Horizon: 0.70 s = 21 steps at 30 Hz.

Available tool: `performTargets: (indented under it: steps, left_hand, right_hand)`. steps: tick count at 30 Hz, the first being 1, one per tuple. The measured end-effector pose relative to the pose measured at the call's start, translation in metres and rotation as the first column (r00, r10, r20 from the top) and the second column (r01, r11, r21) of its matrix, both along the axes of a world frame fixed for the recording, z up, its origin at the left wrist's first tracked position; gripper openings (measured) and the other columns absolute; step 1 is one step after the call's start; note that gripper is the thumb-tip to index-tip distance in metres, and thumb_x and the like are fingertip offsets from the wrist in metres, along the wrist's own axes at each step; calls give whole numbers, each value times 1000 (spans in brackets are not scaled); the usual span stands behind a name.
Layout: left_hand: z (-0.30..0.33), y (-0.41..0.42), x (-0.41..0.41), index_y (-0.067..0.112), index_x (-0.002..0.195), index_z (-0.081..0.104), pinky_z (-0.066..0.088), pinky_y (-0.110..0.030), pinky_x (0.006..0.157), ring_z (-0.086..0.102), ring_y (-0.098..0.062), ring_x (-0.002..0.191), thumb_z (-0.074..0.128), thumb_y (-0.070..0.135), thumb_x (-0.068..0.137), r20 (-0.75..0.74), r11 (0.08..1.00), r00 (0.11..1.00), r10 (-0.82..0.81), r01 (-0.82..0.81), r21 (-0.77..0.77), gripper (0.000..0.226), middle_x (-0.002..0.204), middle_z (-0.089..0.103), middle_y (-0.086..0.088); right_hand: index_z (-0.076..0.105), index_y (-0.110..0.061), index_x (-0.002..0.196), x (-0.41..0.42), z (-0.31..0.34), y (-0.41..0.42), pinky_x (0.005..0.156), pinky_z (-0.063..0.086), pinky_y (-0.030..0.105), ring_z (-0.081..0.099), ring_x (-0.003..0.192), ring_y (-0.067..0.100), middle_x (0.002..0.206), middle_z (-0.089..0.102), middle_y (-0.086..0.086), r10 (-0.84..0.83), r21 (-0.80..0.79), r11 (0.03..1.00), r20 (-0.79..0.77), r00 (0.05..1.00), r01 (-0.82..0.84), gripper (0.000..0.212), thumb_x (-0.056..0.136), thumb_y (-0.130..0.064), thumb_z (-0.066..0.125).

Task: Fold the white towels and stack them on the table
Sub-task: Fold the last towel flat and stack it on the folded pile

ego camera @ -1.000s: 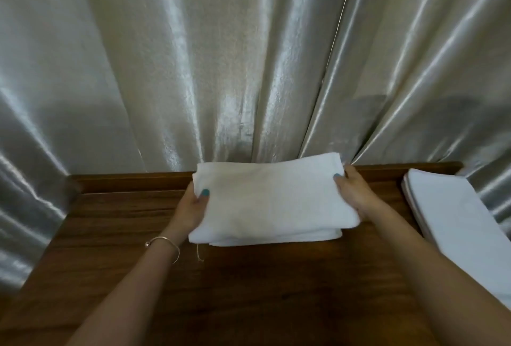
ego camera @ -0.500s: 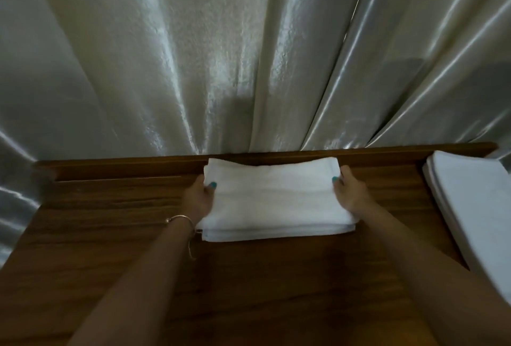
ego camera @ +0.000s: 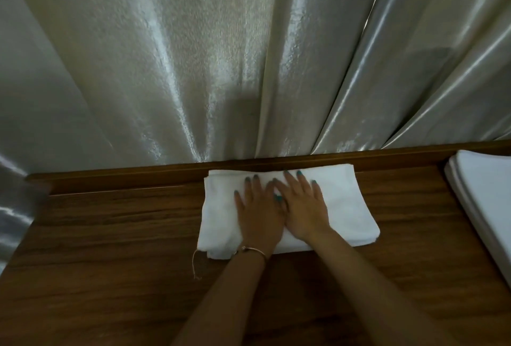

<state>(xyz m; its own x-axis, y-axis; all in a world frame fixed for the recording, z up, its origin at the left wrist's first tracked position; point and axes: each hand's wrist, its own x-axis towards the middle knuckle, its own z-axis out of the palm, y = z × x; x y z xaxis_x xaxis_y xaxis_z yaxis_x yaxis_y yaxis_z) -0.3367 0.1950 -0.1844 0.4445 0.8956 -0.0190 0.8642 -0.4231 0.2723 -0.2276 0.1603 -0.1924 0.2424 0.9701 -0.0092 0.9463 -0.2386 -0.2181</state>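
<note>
Head view: wooden table [ego camera: 110, 248] set against a silvery curtain [ego camera: 193, 55]. Folded white towel [ego camera: 351, 207] lies flat at the table's far edge — a loose thread [ego camera: 194, 264] hangs off its near-left corner. Left hand [ego camera: 258, 214] and right hand [ego camera: 302, 207] press it flat, fingers straight, spread, side by side. Far right — another white towel stack [ego camera: 486, 193].
</note>
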Motion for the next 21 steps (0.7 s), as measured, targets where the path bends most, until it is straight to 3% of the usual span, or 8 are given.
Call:
performTargets:
  steps: [2,5,8,10,12,16,19,21]
  left_hand:
    - [-16,5,-6,41,151,-1,-3,-56,116,-8,-26,149,17,45,101,-92,999,996,-2,-2,-43,54,162,-7,-6]
    - [-23,16,-22,52,145,-13,-8,-56,115,-16,-23,148,13,62,94,-94,997,996,4,-10,-71,58,160,-19,-5]
    - [-21,26,-43,55,143,-12,-8,-48,119,-23,-22,146,12,82,81,-54,989,996,70,-76,-123,72,159,-25,-6]
    - [-21,28,-57,58,142,-12,-2,-51,119,-23,-24,146,13,88,75,-49,976,988,145,-151,-156,78,158,-26,-6]
    - [-20,27,-64,63,139,-10,5,-59,114,-16,-30,147,18,91,71,-9,941,967,253,-249,-229,79,159,-24,-4]
    - [-16,26,-63,64,139,-6,18,-55,115,9,-36,145,27,90,71,68,923,951,302,-274,-270,79,160,-14,-6]
    - [-12,25,-61,61,141,-5,22,-50,116,12,-36,145,30,87,74,88,926,949,304,-272,-263,81,160,-12,-9]
    - [-11,25,-61,59,143,-4,21,-49,115,13,-36,144,31,86,75,88,930,951,296,-266,-254,81,160,-11,-9]
  right_hand:
    - [-2,-46,148,12,-11,-2,116,-11,40,-14,147,14,161,-8,-13,60,-118,991,-46,997,-66,52,99,-51,14]
    - [-14,-58,140,44,-13,-12,117,-11,42,-20,145,10,156,-17,-20,79,-144,986,-52,996,-86,53,91,-66,5]
    - [-16,-59,139,74,-13,-31,117,-9,50,-22,144,15,157,-20,-15,-172,-148,974,20,985,173,54,89,-69,2]
    - [-15,-58,140,78,-15,-39,115,-7,55,-17,147,21,159,-18,-13,-387,-140,913,9,922,384,55,91,-67,6]
    - [-14,-55,142,72,-15,-40,115,-1,56,-11,148,26,160,-16,-10,-476,-115,875,-28,879,470,56,92,-65,10]
    - [-16,-55,142,73,-14,-37,116,19,51,-3,148,26,160,-19,-8,-451,-113,892,-196,871,437,58,94,-62,17]
    - [-13,-58,141,77,-15,-38,104,38,50,14,146,30,160,-16,-11,-432,-72,900,-262,863,429,59,94,-62,23]
    - [-4,-55,144,76,-16,-39,99,42,48,22,143,30,160,-10,-13,-411,-8,905,-279,868,426,61,92,-64,28]
